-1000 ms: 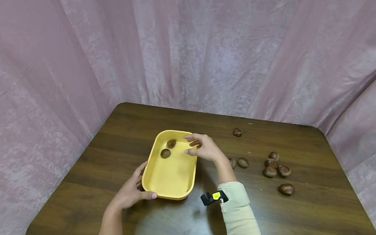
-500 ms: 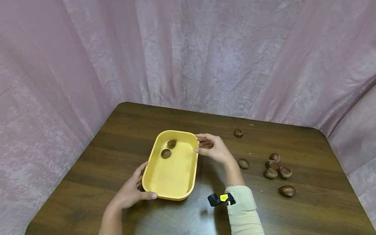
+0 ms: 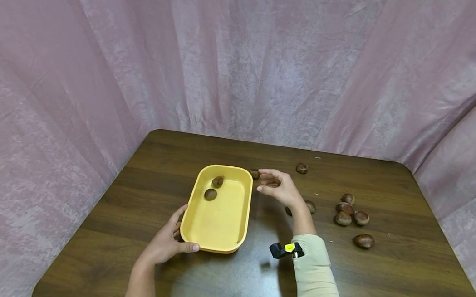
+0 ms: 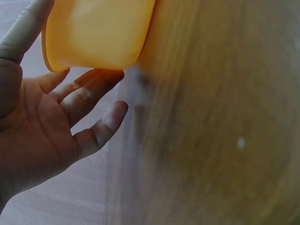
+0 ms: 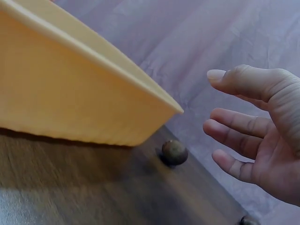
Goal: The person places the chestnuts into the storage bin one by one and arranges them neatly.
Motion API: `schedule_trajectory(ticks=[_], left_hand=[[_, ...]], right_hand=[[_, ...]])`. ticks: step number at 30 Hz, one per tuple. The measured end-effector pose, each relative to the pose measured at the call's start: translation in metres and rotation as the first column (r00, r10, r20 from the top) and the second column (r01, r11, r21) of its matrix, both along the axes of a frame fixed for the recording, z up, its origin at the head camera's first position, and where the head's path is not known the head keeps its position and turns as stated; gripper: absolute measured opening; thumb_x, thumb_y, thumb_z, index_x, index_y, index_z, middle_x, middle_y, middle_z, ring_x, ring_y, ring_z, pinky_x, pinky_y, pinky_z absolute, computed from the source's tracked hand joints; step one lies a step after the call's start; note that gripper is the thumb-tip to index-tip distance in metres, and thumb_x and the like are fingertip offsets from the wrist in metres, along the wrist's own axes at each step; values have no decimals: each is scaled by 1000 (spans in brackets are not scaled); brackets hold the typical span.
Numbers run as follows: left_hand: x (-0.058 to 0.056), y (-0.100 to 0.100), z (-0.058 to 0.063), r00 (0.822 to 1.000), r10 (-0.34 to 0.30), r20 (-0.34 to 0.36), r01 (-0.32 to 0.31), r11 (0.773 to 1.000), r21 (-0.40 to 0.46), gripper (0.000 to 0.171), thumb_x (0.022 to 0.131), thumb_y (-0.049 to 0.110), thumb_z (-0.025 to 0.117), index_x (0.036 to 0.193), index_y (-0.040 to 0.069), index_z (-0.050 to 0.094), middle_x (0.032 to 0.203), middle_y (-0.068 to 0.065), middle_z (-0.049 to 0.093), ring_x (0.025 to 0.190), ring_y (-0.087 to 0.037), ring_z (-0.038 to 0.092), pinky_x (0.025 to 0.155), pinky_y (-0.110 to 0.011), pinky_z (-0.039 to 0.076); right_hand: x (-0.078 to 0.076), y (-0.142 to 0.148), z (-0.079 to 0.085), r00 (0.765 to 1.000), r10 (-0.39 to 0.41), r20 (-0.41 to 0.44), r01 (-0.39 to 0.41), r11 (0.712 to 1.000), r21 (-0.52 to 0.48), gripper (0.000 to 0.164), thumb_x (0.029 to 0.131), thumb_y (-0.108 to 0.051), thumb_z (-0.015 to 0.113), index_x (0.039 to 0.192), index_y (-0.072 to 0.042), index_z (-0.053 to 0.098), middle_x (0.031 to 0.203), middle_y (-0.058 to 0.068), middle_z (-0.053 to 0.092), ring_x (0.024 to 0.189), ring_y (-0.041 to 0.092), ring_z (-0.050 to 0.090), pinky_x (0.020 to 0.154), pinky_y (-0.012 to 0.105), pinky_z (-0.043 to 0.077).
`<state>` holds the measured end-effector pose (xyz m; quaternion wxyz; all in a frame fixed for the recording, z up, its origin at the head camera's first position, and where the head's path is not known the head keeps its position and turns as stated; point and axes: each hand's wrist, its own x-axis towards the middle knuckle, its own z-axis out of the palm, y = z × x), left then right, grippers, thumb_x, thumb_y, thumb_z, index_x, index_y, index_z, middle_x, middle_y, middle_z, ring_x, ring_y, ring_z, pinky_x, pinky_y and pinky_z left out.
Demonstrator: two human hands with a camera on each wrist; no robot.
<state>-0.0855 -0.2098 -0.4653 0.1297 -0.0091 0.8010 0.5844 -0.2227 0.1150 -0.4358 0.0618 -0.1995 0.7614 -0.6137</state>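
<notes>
At the near left corner of a yellow plastic tray [image 3: 217, 220], my left hand [image 3: 166, 242] grips it, thumb on the near rim and fingers along the left side. The left wrist view shows those fingers against the tray's wall, with the little finger apart from it. Two chestnuts lie inside the tray, a pointed chestnut [image 3: 218, 181] and a rounder chestnut [image 3: 210, 194]. Just outside the far right corner sits another chestnut [image 3: 255, 174], close to the fingertips of my right hand [image 3: 278, 186]. That hand is loosely bent with nothing in it.
To the right on the brown wooden table [image 3: 410, 268] lies a cluster of several chestnuts [image 3: 344, 208], with a lone chestnut [image 3: 363, 240] nearer me. One chestnut [image 3: 302, 168] sits farther back, and two are partly behind my right forearm. A pink curtain [image 3: 243, 67] hangs behind the table.
My right hand has moved right, from over the tray past its right rim, and the chestnut outside the far right corner has come into view. The left hand stays on the tray.
</notes>
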Motion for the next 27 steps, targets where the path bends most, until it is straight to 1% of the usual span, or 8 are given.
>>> schedule_trajectory(ticks=[3, 5, 7, 11, 12, 15, 19, 27], left_hand=[[0, 0, 0, 1000, 2, 2, -2, 1000, -5, 115, 58, 20, 89, 148, 29, 17, 140, -20, 38, 118, -38, 46, 94, -52, 35], [0, -1, 0, 1000, 6, 4, -6, 1000, -10, 115, 58, 21, 89, 148, 29, 17, 140, -20, 38, 119, -38, 45, 94, -53, 34], [0, -1, 0, 1000, 12, 11, -11, 1000, -13, 115, 58, 21, 89, 147, 31, 18, 140, -19, 38, 120, -38, 44, 95, -53, 33], [0, -1, 0, 1000, 8, 9, -8, 1000, -12, 114, 59, 21, 89, 147, 30, 18, 139, -19, 40, 119, -37, 45, 95, -54, 32], [0, -1, 0, 1000, 8, 9, -8, 1000, -12, 114, 59, 21, 89, 147, 30, 18, 139, -19, 40, 119, -37, 46, 95, -54, 32], [0, 0, 0, 1000, 7, 11, -7, 1000, -10, 115, 58, 20, 89, 147, 30, 18, 138, -18, 41, 118, -36, 47, 95, -53, 33], [1, -1, -1, 1000, 7, 12, -7, 1000, -8, 114, 58, 20, 89, 147, 32, 18, 139, -18, 41, 119, -36, 46, 95, -53, 33], [2, -2, 0, 1000, 4, 10, -4, 1000, -18, 114, 59, 22, 89, 147, 30, 18, 139, -21, 40, 120, -40, 44, 94, -56, 33]], right_hand=[[-7, 3, -15, 1000, -31, 2, 31, 999, 13, 49, 80, -4, 72, 125, 2, 54, 117, 26, 55, 101, 37, 55, 85, 48, 43], [-9, 3, -20, 999, -47, 14, 47, 999, 8, 49, 80, -5, 73, 126, 0, 55, 120, 27, 53, 102, 36, 55, 84, 46, 44], [-11, 3, -25, 998, -60, 25, 60, 998, 2, 49, 81, -7, 73, 126, -1, 55, 122, 28, 52, 102, 36, 55, 83, 44, 45], [-15, 3, -31, 996, -69, 64, 71, 997, -29, 51, 81, -5, 72, 128, 2, 52, 126, 28, 49, 106, 40, 53, 82, 42, 46], [-16, 3, -31, 995, -68, 74, 70, 997, -37, 51, 82, -4, 71, 128, 4, 51, 127, 29, 48, 107, 42, 52, 83, 42, 46], [-14, 2, -24, 994, -70, 86, 74, 997, -38, 51, 82, 0, 69, 128, 7, 49, 128, 30, 46, 108, 45, 51, 83, 42, 46], [-12, -1, -17, 993, -74, 87, 77, 997, -27, 51, 81, 2, 68, 128, 8, 49, 128, 32, 45, 108, 48, 50, 84, 44, 45], [-21, -9, -23, 990, -107, 95, 108, 994, -7, 50, 83, 0, 68, 129, 3, 50, 131, 28, 44, 112, 45, 47, 84, 45, 44]])
